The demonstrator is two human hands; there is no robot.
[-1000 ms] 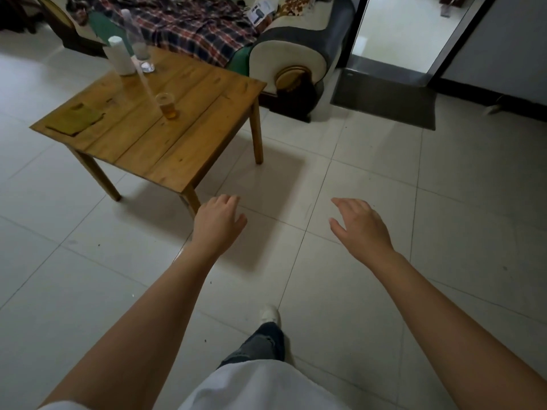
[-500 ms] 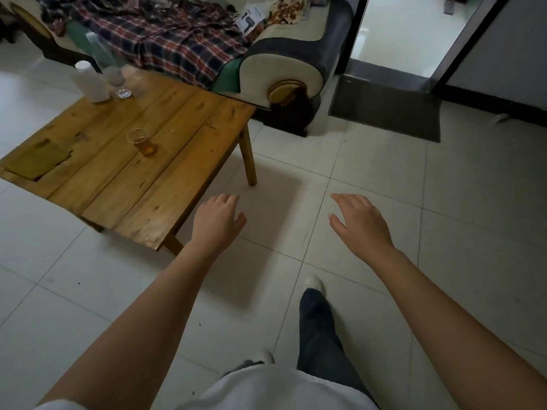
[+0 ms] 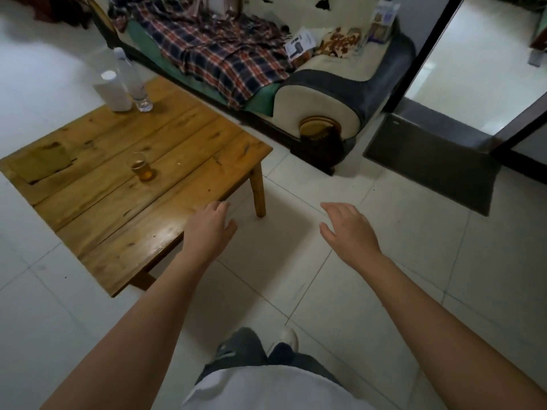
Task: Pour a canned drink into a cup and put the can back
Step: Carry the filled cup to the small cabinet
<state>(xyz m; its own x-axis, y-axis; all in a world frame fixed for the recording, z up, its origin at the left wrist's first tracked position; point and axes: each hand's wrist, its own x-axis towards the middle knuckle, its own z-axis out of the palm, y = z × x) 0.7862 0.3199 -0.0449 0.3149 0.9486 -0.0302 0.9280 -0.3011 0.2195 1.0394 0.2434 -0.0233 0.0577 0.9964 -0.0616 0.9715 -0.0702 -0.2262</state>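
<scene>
A low wooden table point(image 3: 165, 220) stands to my left. On it sits a small clear cup point(image 3: 140, 166) holding amber liquid. At the table's far corner stands a white cylindrical can point(image 3: 114, 91), with a clear plastic bottle point(image 3: 133, 79) beside it. My left hand point(image 3: 208, 230) hovers over the table's near right edge, fingers apart and holding nothing. My right hand point(image 3: 349, 230) is stretched out over the floor tiles, also spread and holding nothing.
A yellow-green cloth point(image 3: 41, 164) lies on the table's left part. Behind the table is a sofa point(image 3: 322, 93) with a plaid blanket point(image 3: 219, 51). A dark doormat point(image 3: 435, 161) lies before an open doorway at right. My legs and a white shoe point(image 3: 288, 337) show below.
I have stepped closer to the table and the view has swung, so the table now fills more of the left. My left hand is now over the table's edge. Both hands stay spread.
</scene>
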